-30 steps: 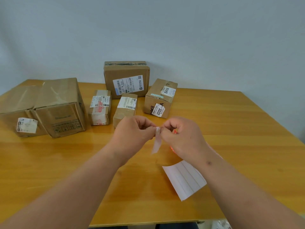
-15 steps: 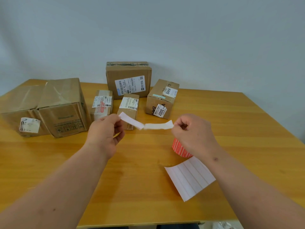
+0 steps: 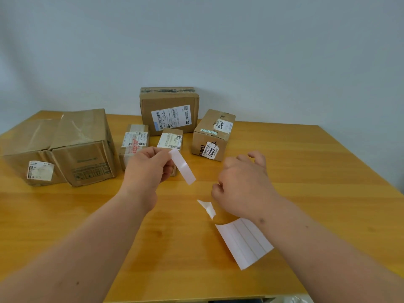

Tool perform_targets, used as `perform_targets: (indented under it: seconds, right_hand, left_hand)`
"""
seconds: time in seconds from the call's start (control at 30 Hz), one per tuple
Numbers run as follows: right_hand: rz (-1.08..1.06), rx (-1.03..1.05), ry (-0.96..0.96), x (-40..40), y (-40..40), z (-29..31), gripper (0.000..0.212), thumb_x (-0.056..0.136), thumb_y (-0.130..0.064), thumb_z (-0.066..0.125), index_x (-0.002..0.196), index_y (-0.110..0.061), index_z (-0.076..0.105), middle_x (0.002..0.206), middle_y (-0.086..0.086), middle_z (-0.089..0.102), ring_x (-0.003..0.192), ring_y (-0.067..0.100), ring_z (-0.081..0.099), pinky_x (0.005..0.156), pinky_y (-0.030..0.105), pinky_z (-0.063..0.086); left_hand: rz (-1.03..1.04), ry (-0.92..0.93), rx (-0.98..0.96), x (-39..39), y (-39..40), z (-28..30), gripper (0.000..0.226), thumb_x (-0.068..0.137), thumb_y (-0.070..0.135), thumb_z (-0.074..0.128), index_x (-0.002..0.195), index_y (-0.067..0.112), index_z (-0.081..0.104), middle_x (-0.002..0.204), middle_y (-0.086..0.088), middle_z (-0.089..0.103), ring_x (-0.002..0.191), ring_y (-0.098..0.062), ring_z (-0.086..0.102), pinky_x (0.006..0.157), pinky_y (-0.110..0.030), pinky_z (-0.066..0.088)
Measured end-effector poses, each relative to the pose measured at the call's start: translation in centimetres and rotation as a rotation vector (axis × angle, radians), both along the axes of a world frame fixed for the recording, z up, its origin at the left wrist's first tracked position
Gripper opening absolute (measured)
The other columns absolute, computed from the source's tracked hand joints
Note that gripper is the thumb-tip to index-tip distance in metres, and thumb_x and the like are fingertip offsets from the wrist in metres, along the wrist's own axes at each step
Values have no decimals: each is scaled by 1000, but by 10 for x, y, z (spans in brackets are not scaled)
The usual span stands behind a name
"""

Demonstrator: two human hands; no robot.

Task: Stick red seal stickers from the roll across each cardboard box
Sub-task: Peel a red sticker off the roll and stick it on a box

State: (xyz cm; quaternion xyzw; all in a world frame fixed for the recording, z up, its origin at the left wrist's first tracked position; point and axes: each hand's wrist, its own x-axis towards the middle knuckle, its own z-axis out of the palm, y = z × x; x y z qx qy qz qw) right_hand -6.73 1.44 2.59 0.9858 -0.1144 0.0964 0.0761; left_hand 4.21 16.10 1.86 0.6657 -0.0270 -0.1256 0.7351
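The left hand pinches one end of a flimsy sticker before the small box; the right hand, loosely curled, probably holds nothing.

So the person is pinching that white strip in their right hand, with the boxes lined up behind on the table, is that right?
Not quite: the head view shows the left hand pinching the strip. The right hand holds nothing; its fingers are loosely curled. The boxes do stand behind on the table.
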Motion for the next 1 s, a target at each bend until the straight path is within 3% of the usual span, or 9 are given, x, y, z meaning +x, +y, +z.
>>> perform_targets:
  seconds: [0.13, 0.2, 0.3, 0.43, 0.5, 0.63, 0.73, 0.87, 1.0]
  right_hand:
    - [18, 94, -63, 5, 2, 1, 9, 86, -25, 53, 85, -27, 62, 94, -8, 45, 94, 16, 47, 99, 37, 14]
    - [17, 233, -89, 8, 6, -1, 17, 89, -22, 54, 103, -29, 60, 106, -10, 48, 93, 13, 45, 97, 33, 20]
    - [-16, 570, -92, 18, 16, 1, 28, 94, -36, 52, 119, -28, 60, 113, -9, 58, 99, 10, 55, 94, 31, 40]
    - [-76, 1011, -53, 28, 24, 3, 23, 91, -36, 59, 109, -24, 67, 101, -10, 64, 86, 5, 57, 71, 21, 43]
    - [-66, 991, -70, 33, 28, 3, 12, 90, -33, 61, 94, -25, 69, 84, -10, 64, 69, 4, 54, 62, 21, 43]
    - [-48, 840, -92, 45, 30, 0, 13, 88, -35, 61, 76, -30, 64, 70, -15, 60, 65, 3, 50, 86, 42, 46]
    - [-33, 800, -84, 48, 30, 3, 16, 87, -36, 62, 71, -33, 59, 66, -18, 55, 65, 2, 48, 87, 42, 43]
    - [-23, 823, -102, 53, 27, 3, 14, 85, -34, 65, 73, -32, 57, 68, -17, 55, 65, 2, 48, 84, 39, 41]
    - [-37, 945, -123, 58, 22, 4, 17, 85, -36, 66, 98, -31, 57, 84, -14, 60, 79, 4, 56, 74, 23, 44]
  left_hand:
    - [-30, -15, 34, 0, 1, -2, 18, 90, 4, 56, 80, 14, 67, 73, -6, 63, 70, -17, 54, 77, -36, 51]
    - [-46, 10, 15, 3, 2, -5, 18, 90, 4, 57, 78, 13, 66, 69, -4, 62, 67, -16, 54, 74, -35, 51]
    - [-68, 107, -76, 8, 5, -8, 13, 91, 7, 57, 81, 11, 64, 65, -2, 61, 62, -13, 55, 66, -29, 50]
    - [-74, 217, -196, 14, 12, -13, 10, 92, 8, 58, 86, 10, 66, 63, 0, 62, 60, -12, 55, 64, -28, 50]
    - [-74, 233, -212, 17, 15, -15, 11, 92, 8, 58, 86, 10, 66, 61, 1, 62, 60, -11, 55, 64, -29, 50]
    - [-84, 227, -212, 22, 19, -17, 10, 92, 9, 58, 85, 10, 66, 62, 1, 62, 61, -11, 55, 64, -28, 50]
    - [-115, 207, -223, 27, 19, -17, 9, 92, 8, 58, 86, 10, 65, 64, 1, 62, 60, -11, 55, 63, -28, 50]
    - [-152, 217, -256, 30, 16, -15, 7, 92, 8, 58, 90, 10, 65, 67, 0, 64, 62, -12, 57, 64, -28, 52]
    - [-214, 219, -318, 34, 14, -13, 10, 91, 7, 59, 85, 11, 65, 71, -3, 65, 64, -14, 58, 68, -30, 51]
